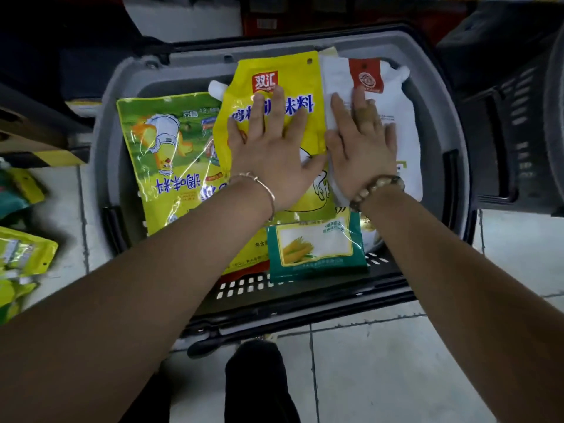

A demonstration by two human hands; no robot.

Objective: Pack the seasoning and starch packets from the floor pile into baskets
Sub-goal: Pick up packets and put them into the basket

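Two flat palms grip nothing, left hand (271, 148) on yellow packet (293, 68), right hand (360, 141) on white pouch (403, 132); released, the slick heap (171, 154) may slide over the basket (103, 141).

Both hands lay palm down over the middle of the basket (105, 138), side by side. The left hand (271, 154) was flat, its fingers straight and fanned toward the basket's far rim. The right hand (360, 148) lay just beside it in the same pose, fingers straight and slightly spread, and the two thumbs were close together. The bare left forearm (152, 270) and right forearm (442, 254) crossed the basket's near rim, converging toward its centre.
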